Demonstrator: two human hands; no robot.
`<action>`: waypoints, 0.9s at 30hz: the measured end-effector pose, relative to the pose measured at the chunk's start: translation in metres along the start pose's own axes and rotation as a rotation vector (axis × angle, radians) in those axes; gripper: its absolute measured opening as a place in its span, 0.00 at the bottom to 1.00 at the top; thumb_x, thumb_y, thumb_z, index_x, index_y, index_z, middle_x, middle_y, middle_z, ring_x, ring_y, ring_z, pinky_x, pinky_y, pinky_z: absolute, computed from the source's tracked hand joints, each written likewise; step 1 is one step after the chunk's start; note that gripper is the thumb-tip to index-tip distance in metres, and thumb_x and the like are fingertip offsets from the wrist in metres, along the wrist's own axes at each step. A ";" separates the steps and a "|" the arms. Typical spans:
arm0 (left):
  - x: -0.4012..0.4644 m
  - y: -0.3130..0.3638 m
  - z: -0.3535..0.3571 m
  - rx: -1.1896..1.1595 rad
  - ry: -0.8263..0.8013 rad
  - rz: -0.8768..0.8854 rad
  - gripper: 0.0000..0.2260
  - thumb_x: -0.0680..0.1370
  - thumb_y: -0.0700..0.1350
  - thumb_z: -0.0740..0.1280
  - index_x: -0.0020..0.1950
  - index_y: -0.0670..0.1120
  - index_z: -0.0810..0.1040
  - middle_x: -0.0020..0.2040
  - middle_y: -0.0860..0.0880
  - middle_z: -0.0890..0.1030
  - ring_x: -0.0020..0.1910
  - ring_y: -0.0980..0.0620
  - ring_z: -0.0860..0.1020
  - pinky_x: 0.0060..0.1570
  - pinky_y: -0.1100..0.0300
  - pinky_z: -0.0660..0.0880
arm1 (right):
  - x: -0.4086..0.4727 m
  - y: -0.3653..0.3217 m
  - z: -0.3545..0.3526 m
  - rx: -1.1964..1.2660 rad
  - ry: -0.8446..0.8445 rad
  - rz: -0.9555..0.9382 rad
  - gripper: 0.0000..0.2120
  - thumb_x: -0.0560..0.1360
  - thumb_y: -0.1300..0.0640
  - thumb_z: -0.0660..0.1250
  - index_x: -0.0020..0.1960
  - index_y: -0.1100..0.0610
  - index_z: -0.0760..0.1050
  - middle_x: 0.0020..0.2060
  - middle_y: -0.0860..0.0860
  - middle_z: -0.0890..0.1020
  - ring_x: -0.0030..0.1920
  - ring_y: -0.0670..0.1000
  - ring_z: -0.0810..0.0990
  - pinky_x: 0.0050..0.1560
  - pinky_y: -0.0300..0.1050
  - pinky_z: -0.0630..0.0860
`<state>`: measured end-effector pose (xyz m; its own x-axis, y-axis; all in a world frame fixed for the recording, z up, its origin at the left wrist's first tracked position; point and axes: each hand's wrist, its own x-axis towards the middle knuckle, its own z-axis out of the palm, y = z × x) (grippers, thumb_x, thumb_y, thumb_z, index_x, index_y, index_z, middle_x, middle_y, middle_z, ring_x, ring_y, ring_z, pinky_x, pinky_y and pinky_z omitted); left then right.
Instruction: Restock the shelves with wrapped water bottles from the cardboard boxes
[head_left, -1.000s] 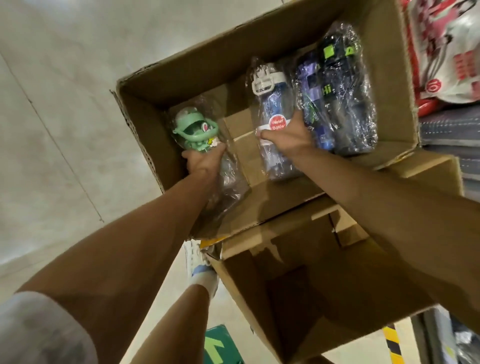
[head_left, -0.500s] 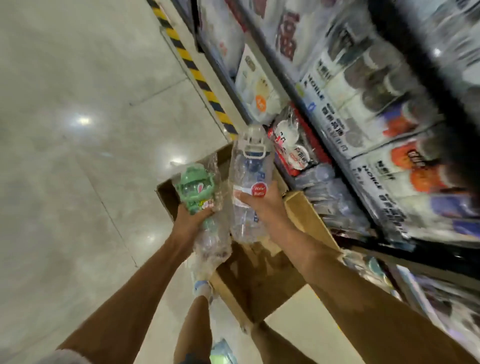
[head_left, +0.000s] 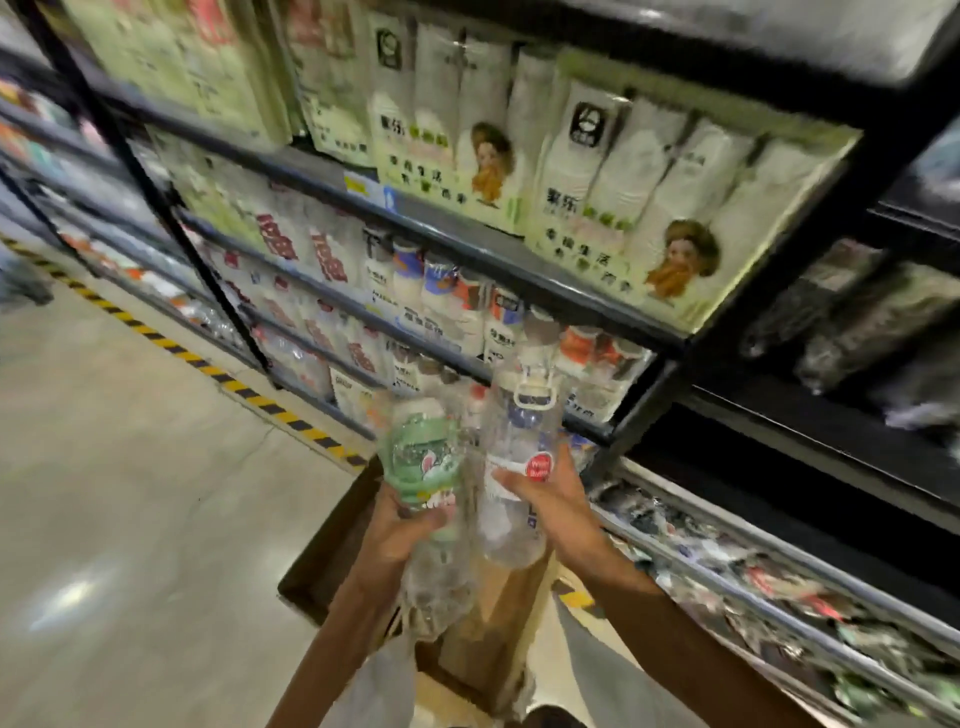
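Note:
My left hand (head_left: 402, 525) grips a green-topped water bottle (head_left: 422, 457) in loose clear wrap that hangs down below the hand. My right hand (head_left: 545, 499) holds a clear bottle with a white handle cap and a red round sticker (head_left: 522, 457), also wrapped. Both bottles are raised side by side, almost touching, in front of the dark metal shelves (head_left: 467, 244). The cardboard box (head_left: 332, 551) sits on the floor beneath my arms, mostly hidden by them.
The shelves hold packs of paper rolls (head_left: 613, 171) above and wrapped bottles and cups below. A low shelf at right (head_left: 779, 587) carries small packaged goods. A yellow-black striped line (head_left: 171, 343) runs along the shelf base. Pale floor lies to the left.
Both hands lifted the two wrapped bottles out of the box and up toward the shelves. My view swung from the box up to the shelf front.

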<state>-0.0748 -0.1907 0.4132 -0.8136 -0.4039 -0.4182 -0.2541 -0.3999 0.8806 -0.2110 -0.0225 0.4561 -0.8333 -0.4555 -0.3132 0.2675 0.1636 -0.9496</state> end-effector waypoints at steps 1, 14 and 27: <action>-0.008 0.009 0.015 0.011 -0.028 0.010 0.28 0.74 0.33 0.76 0.71 0.48 0.74 0.63 0.43 0.84 0.61 0.39 0.83 0.61 0.38 0.80 | -0.017 -0.009 -0.012 0.021 0.042 -0.027 0.41 0.68 0.56 0.83 0.75 0.44 0.68 0.68 0.47 0.80 0.67 0.48 0.81 0.66 0.51 0.78; -0.094 0.027 0.174 0.353 -0.422 0.067 0.38 0.66 0.48 0.83 0.71 0.60 0.70 0.59 0.63 0.84 0.57 0.63 0.82 0.63 0.58 0.77 | -0.207 0.001 -0.156 0.113 0.528 -0.058 0.44 0.56 0.43 0.83 0.69 0.42 0.71 0.58 0.47 0.85 0.56 0.49 0.85 0.60 0.57 0.82; -0.052 0.039 0.345 0.433 -0.416 0.197 0.41 0.67 0.47 0.84 0.75 0.55 0.67 0.64 0.55 0.82 0.63 0.57 0.81 0.64 0.59 0.76 | -0.241 0.013 -0.308 0.056 0.481 -0.071 0.30 0.71 0.63 0.80 0.64 0.44 0.71 0.57 0.49 0.83 0.51 0.43 0.84 0.46 0.39 0.80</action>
<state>-0.2227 0.0991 0.5463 -0.9799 -0.0471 -0.1939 -0.1963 0.0541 0.9790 -0.1555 0.3593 0.5235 -0.9759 -0.0054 -0.2183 0.2169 0.0933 -0.9717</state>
